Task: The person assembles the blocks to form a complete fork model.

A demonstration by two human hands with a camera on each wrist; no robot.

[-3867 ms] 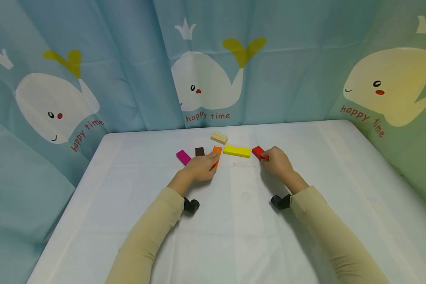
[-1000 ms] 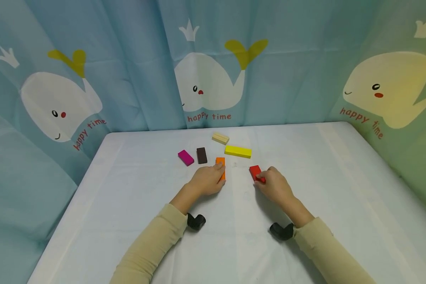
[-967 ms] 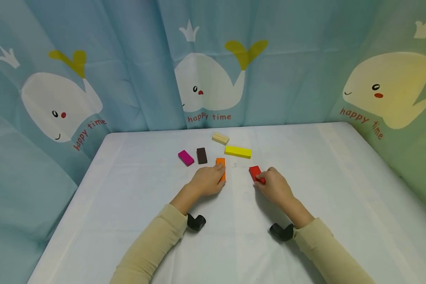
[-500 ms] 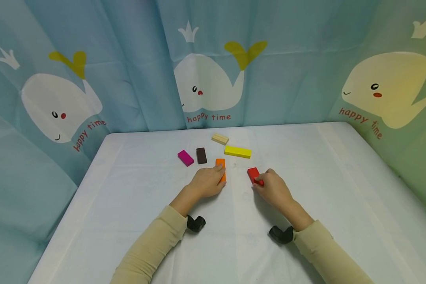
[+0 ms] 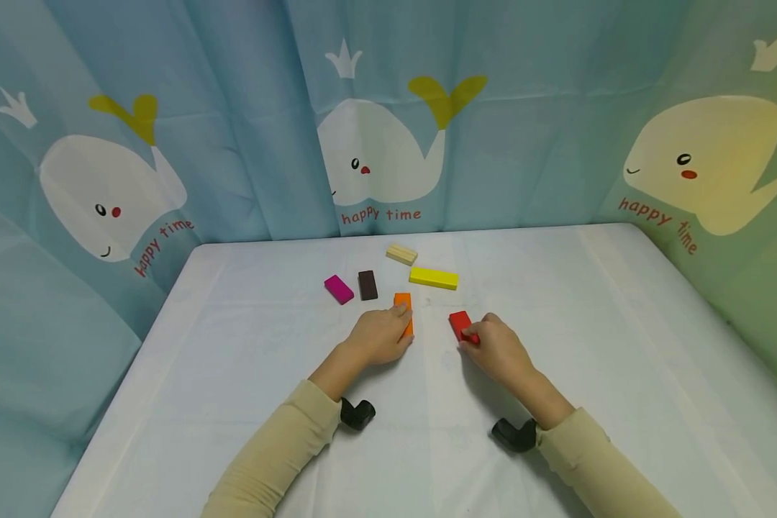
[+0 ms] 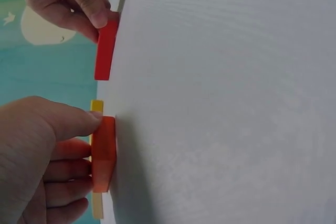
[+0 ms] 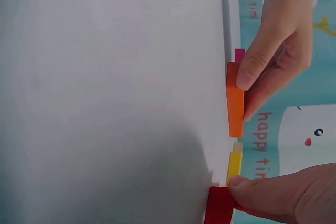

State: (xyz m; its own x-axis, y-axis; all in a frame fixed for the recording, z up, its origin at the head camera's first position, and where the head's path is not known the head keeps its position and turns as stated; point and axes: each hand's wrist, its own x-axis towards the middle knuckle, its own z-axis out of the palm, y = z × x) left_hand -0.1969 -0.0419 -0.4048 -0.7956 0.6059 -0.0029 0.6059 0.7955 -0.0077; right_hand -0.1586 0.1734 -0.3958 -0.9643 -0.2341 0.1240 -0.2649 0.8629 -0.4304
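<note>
red block (image 5: 460, 323), orange block (image 5: 403, 298), drawn toward person

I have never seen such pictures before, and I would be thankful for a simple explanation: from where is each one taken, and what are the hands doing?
There is no machine here, only a person's bare left hand and right hand. The wide picture comes from a camera worn on the head, looking forward and down. The other two come from cameras on the wrists, one on each, looking at that hand's work.

On the white table lie a magenta block, a brown block, a pale block and a yellow block, none of them held. The left hand has the orange block in its grip; the right hand pinches the red block. Behind hangs a whale curtain.
</note>
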